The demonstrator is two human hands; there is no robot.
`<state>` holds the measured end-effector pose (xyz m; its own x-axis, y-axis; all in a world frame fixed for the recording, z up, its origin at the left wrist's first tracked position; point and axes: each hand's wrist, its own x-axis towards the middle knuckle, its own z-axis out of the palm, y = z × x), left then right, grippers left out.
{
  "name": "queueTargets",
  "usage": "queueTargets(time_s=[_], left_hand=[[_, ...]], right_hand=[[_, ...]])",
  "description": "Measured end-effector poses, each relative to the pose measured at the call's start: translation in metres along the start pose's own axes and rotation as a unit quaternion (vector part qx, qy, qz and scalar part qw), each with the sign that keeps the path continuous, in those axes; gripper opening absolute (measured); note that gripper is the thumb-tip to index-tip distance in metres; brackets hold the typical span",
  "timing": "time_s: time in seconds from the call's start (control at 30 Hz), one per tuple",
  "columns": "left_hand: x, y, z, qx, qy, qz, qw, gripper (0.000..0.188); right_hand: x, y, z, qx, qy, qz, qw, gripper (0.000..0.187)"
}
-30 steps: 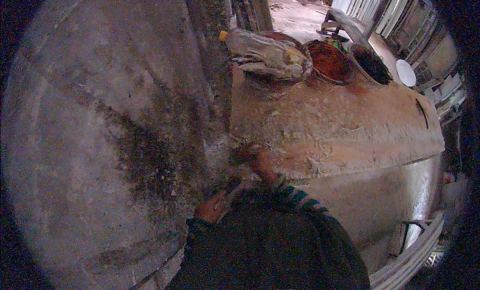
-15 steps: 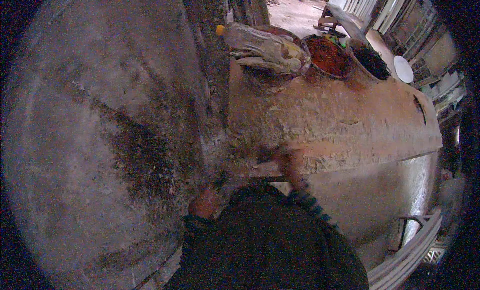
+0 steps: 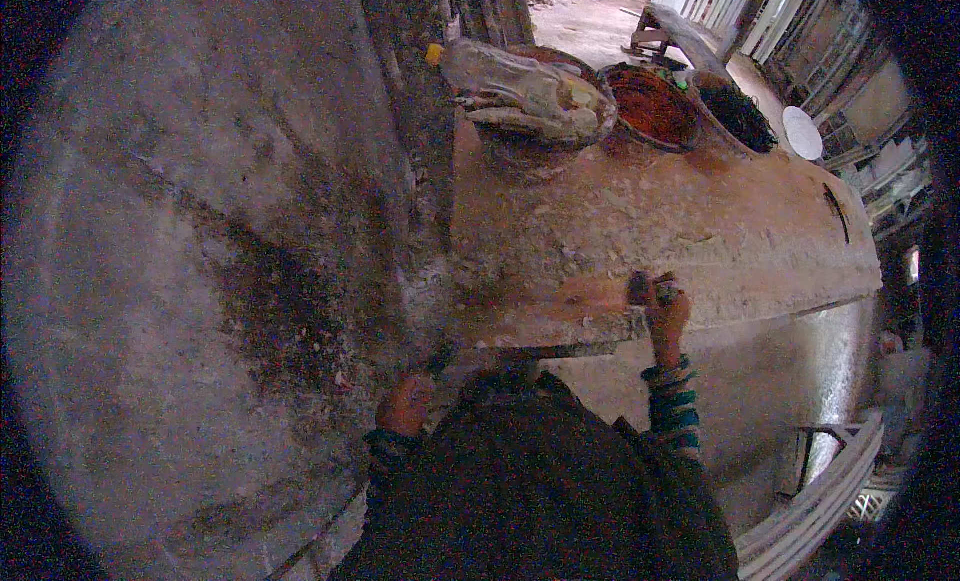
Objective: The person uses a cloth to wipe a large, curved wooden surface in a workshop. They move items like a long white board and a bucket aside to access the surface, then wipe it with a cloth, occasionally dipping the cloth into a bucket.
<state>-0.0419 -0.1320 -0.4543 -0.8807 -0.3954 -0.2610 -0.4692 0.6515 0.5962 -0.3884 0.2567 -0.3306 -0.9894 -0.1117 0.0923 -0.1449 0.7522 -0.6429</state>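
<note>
My right hand (image 3: 668, 319) is closed over the front part of a brown, crusted tabletop (image 3: 620, 211). At its fingers is a small dark block-like tool (image 3: 638, 288), whose exact kind I cannot make out. A smoother, reddish streak runs along the table to the left of that hand. Low at the left, my left hand (image 3: 404, 405) is curled beside the table's near left corner. Something dark shows by its fingers, too dim to name. Both sleeves are dark, the right one striped with teal.
Along the table's far side lie a clear plastic bottle (image 3: 520, 76) with a yellow cap, a bowl of reddish-brown stuff (image 3: 655, 106), a bowl of dark strands (image 3: 738, 116) and a white disc (image 3: 802, 133). A stained grey surface (image 3: 150, 311) fills the left. A curved slatted bench (image 3: 820, 526) stands lower right.
My right hand has moved to the right along the table, with the small dark tool now visible at its fingers. My left hand stays in about the same place.
</note>
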Motion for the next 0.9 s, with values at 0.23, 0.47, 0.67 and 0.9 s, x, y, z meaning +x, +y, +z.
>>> queueTargets(time_s=[0.23,0.47,0.67,0.9], left_hand=[[0.013,-0.004,-0.017,0.027,-0.006,0.006,1.0,0.043],[0.018,-0.006,-0.031,0.07,-0.082,0.044,0.993,0.044],[0.023,0.008,-0.018,0.084,-0.158,0.088,0.98,0.044],[0.025,0.015,-0.014,0.075,-0.125,0.085,0.986,0.044]], right_hand=[[-0.07,-0.041,0.216,0.033,-0.22,-0.089,0.971,0.021],[-0.037,0.019,0.113,0.105,-0.093,-0.039,0.989,0.017],[-0.034,0.024,-0.034,-0.041,0.084,-0.035,0.995,0.017],[-0.065,0.005,-0.019,0.177,0.114,0.052,0.976,0.011]])
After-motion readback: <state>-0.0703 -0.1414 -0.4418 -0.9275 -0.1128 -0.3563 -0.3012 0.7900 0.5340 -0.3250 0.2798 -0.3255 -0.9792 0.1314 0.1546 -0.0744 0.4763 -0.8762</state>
